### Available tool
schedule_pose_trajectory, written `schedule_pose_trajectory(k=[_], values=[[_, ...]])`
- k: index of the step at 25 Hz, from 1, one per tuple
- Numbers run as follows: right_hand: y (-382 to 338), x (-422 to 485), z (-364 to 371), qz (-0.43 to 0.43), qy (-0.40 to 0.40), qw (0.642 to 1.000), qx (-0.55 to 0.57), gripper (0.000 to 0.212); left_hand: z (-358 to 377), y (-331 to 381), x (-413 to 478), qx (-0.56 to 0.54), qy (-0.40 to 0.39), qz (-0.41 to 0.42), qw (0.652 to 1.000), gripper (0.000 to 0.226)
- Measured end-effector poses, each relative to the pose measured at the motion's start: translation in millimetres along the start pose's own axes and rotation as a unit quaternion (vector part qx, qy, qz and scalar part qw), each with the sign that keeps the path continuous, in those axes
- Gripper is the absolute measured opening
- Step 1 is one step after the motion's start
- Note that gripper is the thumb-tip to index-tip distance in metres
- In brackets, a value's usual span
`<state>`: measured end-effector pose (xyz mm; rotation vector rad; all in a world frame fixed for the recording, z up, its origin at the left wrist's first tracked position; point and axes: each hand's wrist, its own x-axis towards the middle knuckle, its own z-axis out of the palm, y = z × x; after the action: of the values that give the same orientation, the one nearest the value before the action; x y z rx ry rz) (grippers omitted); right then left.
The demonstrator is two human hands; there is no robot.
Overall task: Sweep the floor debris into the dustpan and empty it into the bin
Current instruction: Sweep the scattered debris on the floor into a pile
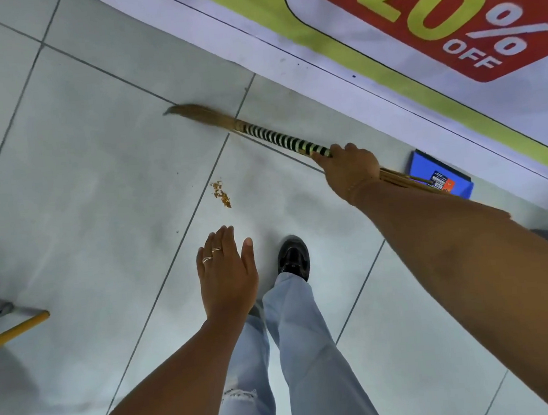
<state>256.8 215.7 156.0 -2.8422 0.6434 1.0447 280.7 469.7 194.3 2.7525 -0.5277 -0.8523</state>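
Observation:
My right hand [349, 169] grips a straw broom [275, 138] by its green-and-black striped handle. The brown bristle tip points far left and blurs over the white tile floor. A small pile of orange-brown crumbs [221, 194] lies on the tiles between the broom and my left hand [227, 273]. That hand hovers flat, fingers apart, holding nothing, with rings on two fingers. A blue dustpan [438, 171] lies on the floor behind my right wrist, partly hidden by the broom's butt end. No bin is in view.
A large sale banner [415, 23] runs along the floor's far right edge. A yellow handle [11, 331] and grey metal piece lie at the left edge. My black shoe [293, 256] and light jeans are below centre.

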Motion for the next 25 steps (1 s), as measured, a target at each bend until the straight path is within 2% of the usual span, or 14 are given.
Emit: schedule_pose_trajectory(k=[2,7,12,16,19,22,23,24,25], values=[[-24.0,7.1,-8.8,0.004,-0.036,0.999,-0.038,0.049,-3.8,-3.3,4.1,-0.003,0.013,0.000,1.000,0.057],[-40.0,-4.8,-5.5,-0.070,-0.057,0.987,-0.134,0.045,-14.8,-20.6,8.6,0.000,0.042,0.002,0.999,0.053],[-26.7,-32.1,3.9,-0.091,-0.047,0.986,-0.135,0.044,-18.0,-39.3,-6.9,-0.009,0.037,-0.001,0.999,0.051],[-15.6,-82.4,14.6,-0.070,-0.038,0.992,-0.095,0.055,-26.9,-60.6,-26.5,-0.023,0.040,0.008,0.999,0.055],[-65.9,-116.2,15.3,-0.020,-0.054,0.998,0.025,0.059,-41.9,-89.1,-30.7,-0.026,0.049,0.022,0.998,0.058],[-180.4,-119.4,11.7,0.044,-0.080,0.971,0.221,0.050,-66.8,-143.7,-32.9,-0.021,0.059,0.045,0.997,0.060],[-224.7,-115.6,9.2,0.065,-0.091,0.947,0.300,0.048,-75.4,-165.1,-32.6,-0.013,0.059,0.056,0.997,0.059],[-270.3,-112.1,5.9,0.098,-0.104,0.905,0.402,0.045,-82.6,-188.9,-32.5,0.001,0.058,0.069,0.996,0.057],[-312.7,-107.1,2.1,0.141,-0.120,0.837,0.514,0.041,-88.9,-213.2,-32.5,0.015,0.058,0.082,0.995,0.056]])
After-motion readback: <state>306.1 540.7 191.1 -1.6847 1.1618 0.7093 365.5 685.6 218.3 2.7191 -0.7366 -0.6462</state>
